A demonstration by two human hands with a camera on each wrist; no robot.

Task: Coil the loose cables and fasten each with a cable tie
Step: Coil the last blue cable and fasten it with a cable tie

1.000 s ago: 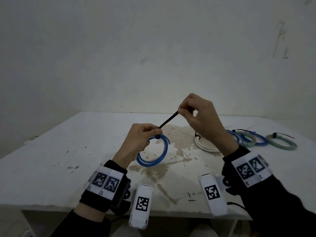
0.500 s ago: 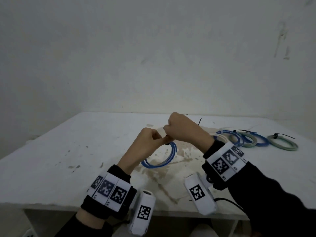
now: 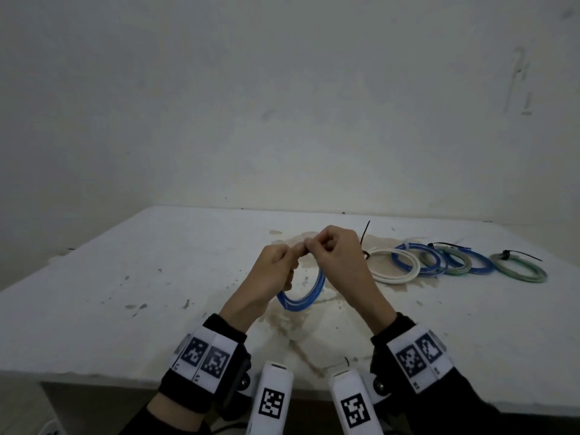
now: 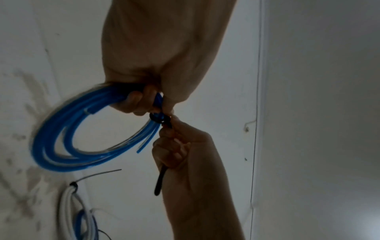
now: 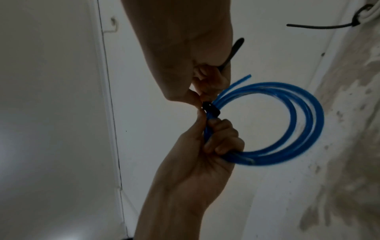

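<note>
A blue coiled cable [image 3: 309,293] [image 4: 68,142] [image 5: 287,129] hangs above the table's middle. My left hand [image 3: 279,265] [image 4: 144,100] [image 5: 216,139] grips the coil at its top. A black cable tie [image 4: 161,120] [image 5: 210,109] is looped round the strands right beside those fingers. My right hand [image 3: 326,249] [image 4: 174,146] [image 5: 205,87] pinches the tie at the loop, and the tie's tail [image 4: 159,181] [image 5: 234,50] runs through its curled fingers and sticks out past the palm. Both hands touch at the fingertips.
Several tied coils lie on the white table [image 3: 125,277] to the right: a white one [image 3: 392,270], blue ones [image 3: 417,255], a grey-green one [image 3: 521,270], each with a black tie tail. A brown stain marks the table's middle. A wall stands behind.
My right hand came down from its raised position to meet the left hand at the coil. The tie's tail, stretched up and right a second ago, now runs inside the right fist.
</note>
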